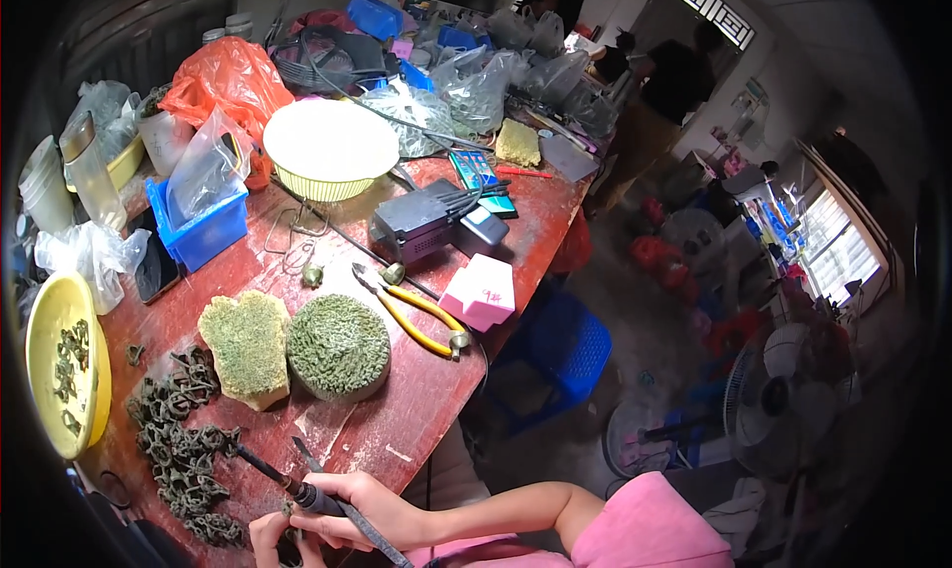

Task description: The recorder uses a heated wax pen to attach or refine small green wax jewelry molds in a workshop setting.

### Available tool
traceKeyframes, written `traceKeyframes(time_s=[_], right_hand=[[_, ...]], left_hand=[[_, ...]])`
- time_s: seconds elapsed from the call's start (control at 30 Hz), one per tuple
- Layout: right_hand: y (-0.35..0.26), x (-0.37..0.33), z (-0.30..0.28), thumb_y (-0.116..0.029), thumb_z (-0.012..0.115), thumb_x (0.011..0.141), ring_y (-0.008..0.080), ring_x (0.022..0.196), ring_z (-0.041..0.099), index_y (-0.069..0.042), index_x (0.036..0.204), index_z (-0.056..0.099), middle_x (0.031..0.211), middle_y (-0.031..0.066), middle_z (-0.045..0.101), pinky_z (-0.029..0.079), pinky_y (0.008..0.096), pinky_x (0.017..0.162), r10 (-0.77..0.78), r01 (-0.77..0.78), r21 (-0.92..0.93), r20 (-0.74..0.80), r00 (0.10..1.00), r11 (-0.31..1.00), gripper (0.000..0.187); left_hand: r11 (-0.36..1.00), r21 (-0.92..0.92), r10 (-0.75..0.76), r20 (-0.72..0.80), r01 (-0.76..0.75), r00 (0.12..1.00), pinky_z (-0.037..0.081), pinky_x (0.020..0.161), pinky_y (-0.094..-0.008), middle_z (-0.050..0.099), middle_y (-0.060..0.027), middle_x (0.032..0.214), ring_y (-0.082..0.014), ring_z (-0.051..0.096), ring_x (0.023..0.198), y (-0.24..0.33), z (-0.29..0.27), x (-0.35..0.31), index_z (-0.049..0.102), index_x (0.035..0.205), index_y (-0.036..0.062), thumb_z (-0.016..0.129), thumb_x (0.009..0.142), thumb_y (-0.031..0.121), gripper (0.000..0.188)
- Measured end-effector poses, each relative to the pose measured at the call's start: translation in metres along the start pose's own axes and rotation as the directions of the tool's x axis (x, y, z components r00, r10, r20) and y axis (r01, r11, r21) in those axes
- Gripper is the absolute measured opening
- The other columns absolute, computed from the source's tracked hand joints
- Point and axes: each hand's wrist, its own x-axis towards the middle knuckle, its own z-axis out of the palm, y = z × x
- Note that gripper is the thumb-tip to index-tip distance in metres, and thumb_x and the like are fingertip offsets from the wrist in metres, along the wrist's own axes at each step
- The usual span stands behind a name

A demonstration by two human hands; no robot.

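Note:
My right hand (pixel 372 509) grips a soldering iron (pixel 319 499) by its black handle. Its dark shaft slants up-left to the near edge of a pile of small twisted grey-green pieces (pixel 188 449). Slim dark tweezers (pixel 362 528) also pass through that hand, points up. Close beside it, at the lower edge, my left hand (pixel 278 543) is closed, fingers bent round something small and partly hidden. Beyond the pile lie a worn yellow-green sponge block (pixel 246 350) and a round block with a rough green top (pixel 339 348).
Yellow-handled pliers (pixel 416 315), a pink box (pixel 479 290) and a black power unit (pixel 421 221) lie on the red table (pixel 397 409). A yellow bowl (pixel 99 370) stands left, a blue bin (pixel 203 226) and pale basket (pixel 327 152) behind. Right of the table is a blue stool (pixel 560 355).

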Motion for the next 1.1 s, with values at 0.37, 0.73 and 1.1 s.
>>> traceKeyframes(time_s=[0.37, 0.73, 1.1], right_hand=[[0.011, 0.013, 0.016, -0.013, 0.056, 0.085, 0.0064, 0.045, 0.044, -0.003, 0.082, 0.050, 0.052, 0.0000, 0.046, 0.036, 0.0230, 0.042, -0.280, 0.286, -0.109, 0.068, 0.958, 0.952, 0.012], [0.006, 0.019, 0.024, -0.011, 0.055, 0.085, 0.0077, 0.046, 0.046, -0.003, 0.080, 0.046, 0.054, 0.0019, 0.048, 0.038, 0.0247, 0.043, -0.327, 0.335, -0.133, 0.079, 0.942, 0.933, 0.014], [0.013, 0.069, 0.014, -0.008, 0.059, 0.079, 0.0348, 0.063, 0.051, 0.001, 0.093, 0.047, 0.067, 0.0157, 0.049, 0.041, 0.0388, 0.058, -0.651, 0.567, -0.574, 0.076, 0.755, 0.591, 0.020]], left_hand=[[0.640, -0.689, -0.453, 0.019, 0.341, 0.891, 0.045, 0.077, -0.0288, 0.054, -0.0119, 0.098, -0.0217, 0.054, 0.088, -0.006, -0.007, 0.005, 0.056, 0.094, -0.0051, 0.046, 0.085, 0.009, 0.019], [0.696, -0.648, -0.349, 0.071, 0.309, 0.934, 0.045, 0.061, -0.0278, 0.057, -0.0154, 0.098, -0.0205, 0.056, 0.077, -0.043, -0.021, -0.004, 0.053, 0.109, 0.0004, 0.055, 0.084, 0.023, 0.034], [0.807, -0.590, -0.136, -0.144, 0.025, 0.980, 0.051, 0.061, -0.0311, 0.045, -0.0182, 0.124, -0.0255, 0.056, 0.086, -0.070, -0.025, -0.020, 0.040, 0.125, 0.0024, 0.060, 0.073, -0.004, 0.056]])
